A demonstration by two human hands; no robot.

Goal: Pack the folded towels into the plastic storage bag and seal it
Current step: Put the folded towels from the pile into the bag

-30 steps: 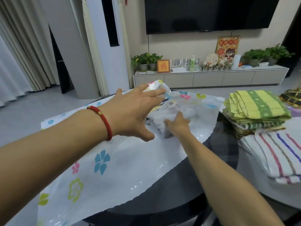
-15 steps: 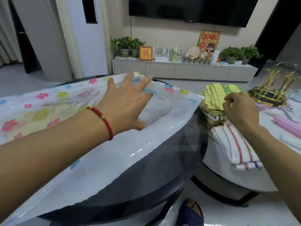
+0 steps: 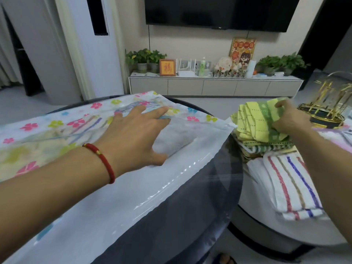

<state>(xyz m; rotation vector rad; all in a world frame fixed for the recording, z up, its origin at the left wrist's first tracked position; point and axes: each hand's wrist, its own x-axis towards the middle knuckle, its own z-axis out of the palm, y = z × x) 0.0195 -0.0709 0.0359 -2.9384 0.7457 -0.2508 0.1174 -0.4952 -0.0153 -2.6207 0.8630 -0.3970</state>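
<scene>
Pinning the bag (image 3: pixel 99 189) flat on the dark glass table (image 3: pixel 186 216), the left hand (image 3: pixel 133 136) lies spread across its top sheet, palm down and fingers splayed, holding nothing; it likely keeps the slippery plastic from sliding and its mouth, at the table's right edge, ready for the next load. A white towel (image 3: pixel 177 138) already sits inside, showing through the plastic just beside the thumb, with other striped cloth deeper in toward the far edge. The right hand (image 3: pixel 291 121) is closed on the yellow-green towel (image 3: pixel 255 121), fingers curled over its far side and thumb under, bunching the top of the stack (image 3: pixel 266 147) on the white table's (image 3: pixel 266 221) left edge. A striped towel (image 3: pixel 291 183) lies nearer, untouched. Packing seems partway; sealing remains.
</scene>
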